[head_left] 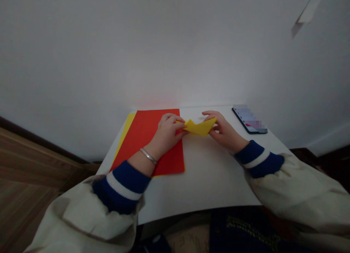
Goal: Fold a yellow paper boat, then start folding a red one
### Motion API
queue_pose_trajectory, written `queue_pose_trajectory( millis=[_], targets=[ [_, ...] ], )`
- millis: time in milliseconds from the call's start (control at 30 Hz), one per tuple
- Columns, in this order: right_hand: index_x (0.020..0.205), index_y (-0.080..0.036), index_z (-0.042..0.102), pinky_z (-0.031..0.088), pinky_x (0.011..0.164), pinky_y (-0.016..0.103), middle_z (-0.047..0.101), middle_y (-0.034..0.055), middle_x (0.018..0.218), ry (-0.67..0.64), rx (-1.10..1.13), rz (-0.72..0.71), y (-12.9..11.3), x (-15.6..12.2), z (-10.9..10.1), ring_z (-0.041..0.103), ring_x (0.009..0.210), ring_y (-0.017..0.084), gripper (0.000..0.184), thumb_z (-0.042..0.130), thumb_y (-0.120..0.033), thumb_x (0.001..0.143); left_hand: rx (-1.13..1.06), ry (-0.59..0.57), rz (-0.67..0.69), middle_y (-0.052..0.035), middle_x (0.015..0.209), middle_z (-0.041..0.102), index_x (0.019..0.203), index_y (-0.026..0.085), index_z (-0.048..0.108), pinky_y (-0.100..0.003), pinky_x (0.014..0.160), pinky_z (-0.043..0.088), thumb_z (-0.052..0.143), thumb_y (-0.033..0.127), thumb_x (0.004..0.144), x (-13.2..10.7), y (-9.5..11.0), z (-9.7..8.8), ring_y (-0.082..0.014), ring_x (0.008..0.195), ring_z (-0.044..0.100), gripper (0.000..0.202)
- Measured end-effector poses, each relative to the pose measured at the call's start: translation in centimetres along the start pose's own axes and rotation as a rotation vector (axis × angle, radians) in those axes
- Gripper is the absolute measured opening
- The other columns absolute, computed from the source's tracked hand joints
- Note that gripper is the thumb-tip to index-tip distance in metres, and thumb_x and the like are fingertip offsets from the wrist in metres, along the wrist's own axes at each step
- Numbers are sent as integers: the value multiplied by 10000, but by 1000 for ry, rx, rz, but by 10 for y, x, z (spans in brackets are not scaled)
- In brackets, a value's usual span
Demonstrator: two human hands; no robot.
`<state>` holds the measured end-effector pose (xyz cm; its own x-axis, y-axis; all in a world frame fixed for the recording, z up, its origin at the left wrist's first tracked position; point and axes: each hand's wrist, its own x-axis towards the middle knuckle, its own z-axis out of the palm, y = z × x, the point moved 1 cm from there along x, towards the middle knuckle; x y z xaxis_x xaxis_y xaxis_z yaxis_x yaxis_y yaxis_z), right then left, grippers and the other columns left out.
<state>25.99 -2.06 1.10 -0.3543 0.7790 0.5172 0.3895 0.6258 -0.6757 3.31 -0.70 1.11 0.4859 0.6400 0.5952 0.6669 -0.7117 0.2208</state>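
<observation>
A folded yellow paper boat (201,128) is held just above the white table, between my two hands. My left hand (171,129) pinches its left end, thumb below and fingers on top. At the other end, my right hand (220,128) grips the pointed tip between thumb and fingers, with the index finger stretched out behind it. Part of each end is hidden by the fingers. Under my left wrist lies a red sheet of paper (147,136), on top of yellow paper (124,132) that shows along its left side and lower edge.
A phone (249,120) with its screen lit lies at the table's back right. The white table (207,183) stands against a pale wall (164,49). Wooden furniture (30,169) is at the left, and a paper strip (308,12) hangs on the wall at the upper right.
</observation>
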Motion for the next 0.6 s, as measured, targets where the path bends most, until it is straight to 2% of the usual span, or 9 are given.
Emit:
queue_pose_trajectory(
  millis=[67, 133, 233, 333, 500, 600],
  targets=[
    [1206, -247, 448, 559, 658, 328, 435, 135, 1338, 40, 103, 77, 3, 1, 2, 525, 1154, 254, 487, 565, -136, 747, -203, 26, 10, -74, 1002, 657, 925, 199, 701, -432, 929, 423, 626, 299, 849, 3, 1, 2, -233, 999, 534, 146],
    [1303, -264, 389, 566, 741, 363, 427, 130, 1372, 18, 195, 101, 4, 1, 5, 515, 1191, 259, 576, 587, -177, 769, -433, 30, -16, -86, 1063, 641, 991, 195, 679, -398, 926, 437, 554, 341, 895, 7, 5, 1, -214, 1021, 557, 215],
    [1350, -290, 378, 540, 868, 421, 422, 107, 1412, -54, 275, 84, 0, 2, 8, 484, 1243, 262, 588, 594, -219, 807, -704, -17, -159, -95, 1076, 646, 1060, 170, 643, -372, 899, 455, 523, 389, 909, 10, 13, -1, -208, 1019, 580, 291],
    [1382, -313, 373, 519, 919, 460, 428, 89, 1429, -91, 312, 68, -7, 2, 11, 510, 1220, 260, 571, 579, -282, 850, -878, -90, -337, -60, 908, 663, 959, 148, 644, -342, 782, 491, 572, 426, 870, 11, 18, -1, -188, 856, 613, 301],
    [1439, -296, 312, 552, 866, 449, 482, 95, 1383, -135, 339, 102, -18, 3, 13, 620, 1027, 228, 619, 557, -335, 872, -1239, -103, -486, -34, 902, 655, 1000, 164, 551, -296, 708, 520, 671, 367, 805, 12, 22, 3, -150, 785, 636, 306],
    [1440, -273, 318, 572, 812, 427, 509, 107, 1347, -149, 315, 113, -21, 3, 15, 633, 980, 222, 616, 543, -290, 868, -1338, -90, -515, -28, 894, 670, 1087, 184, 482, -301, 713, 533, 698, 325, 794, 14, 23, 4, -158, 794, 656, 390]
  ],
)
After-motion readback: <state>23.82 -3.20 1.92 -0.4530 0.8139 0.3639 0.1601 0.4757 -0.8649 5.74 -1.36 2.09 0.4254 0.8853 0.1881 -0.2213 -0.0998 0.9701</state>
